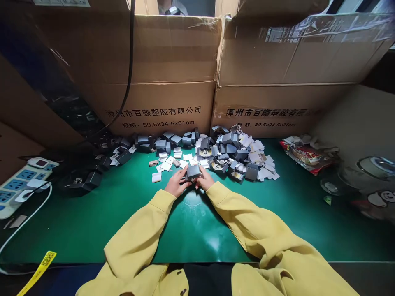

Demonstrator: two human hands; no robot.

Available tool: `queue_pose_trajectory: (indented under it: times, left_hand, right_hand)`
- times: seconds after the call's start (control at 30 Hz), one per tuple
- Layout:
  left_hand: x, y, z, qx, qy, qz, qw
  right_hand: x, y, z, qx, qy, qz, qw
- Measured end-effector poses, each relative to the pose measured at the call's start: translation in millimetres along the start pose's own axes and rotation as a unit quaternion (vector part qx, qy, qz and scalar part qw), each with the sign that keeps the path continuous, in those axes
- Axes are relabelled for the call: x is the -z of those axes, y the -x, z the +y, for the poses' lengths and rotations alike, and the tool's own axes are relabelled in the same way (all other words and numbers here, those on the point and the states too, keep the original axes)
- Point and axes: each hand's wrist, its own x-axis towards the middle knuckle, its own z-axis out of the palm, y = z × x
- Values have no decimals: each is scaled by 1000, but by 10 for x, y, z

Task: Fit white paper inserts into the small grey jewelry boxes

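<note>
Between my two hands is a small dark grey box (193, 171), raised over the green tabletop in the middle of the view. My left hand (177, 181) has its fingers closed on the box's left side, and my right hand (204, 179) grips the right side. The box's lid faces up towards me; its underside and some fingertips are hidden. Just beyond my hands lie white square pads (166, 166). A heap of similar grey boxes (230, 149), some opened with pale insides showing, sits to the right behind my right hand.
Large cardboard cartons (173, 65) wall off the back. More grey boxes (143, 142) line their foot, with dark boxes (83, 183) at left. A power strip (23, 185) with a white cable stands far left. A red snack packet (304, 156) and clear jar (339, 181) are right.
</note>
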Motion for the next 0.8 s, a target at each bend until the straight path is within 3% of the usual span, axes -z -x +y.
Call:
queue_pose_trajectory:
  times: [0.1,0.2,0.33,0.4,0.5,0.6,0.63,0.7,0.77,0.8]
  left_hand:
    - [23,13,24,24,29,11,999]
    - [42,23,87,23,48,2,999]
    - [-10,-122,291,-7,12,5,1000]
    - [-96,-310,450,-43,-21,2,999]
    - [-303,-719,730,-103,-69,24,992]
    - [-542,-1207,1007,-144,-120,46,981]
    - [-614,-1372,1087,-149,-133,61,978]
    - [-733,-1681,1211,-146,-166,96,970]
    - [-821,-1942,1268,-128,-200,115,965]
    - [-856,-2050,1269,-120,-223,120,960]
  right_hand:
    - [-6,10,-6,48,9,-48,998]
    - [41,32,-88,85,48,-42,994]
    - [274,22,-363,145,93,-46,984]
    - [445,1,-547,155,89,-4,984]
    - [735,-36,-848,118,65,133,982]
    - [1055,-91,-1191,132,98,198,966]
    - [1163,-120,-1310,163,179,239,940]
    - [1364,-202,-1527,230,361,325,843]
    - [1525,-313,-1669,235,478,367,763]
    - [1587,-376,-1701,210,518,368,743]
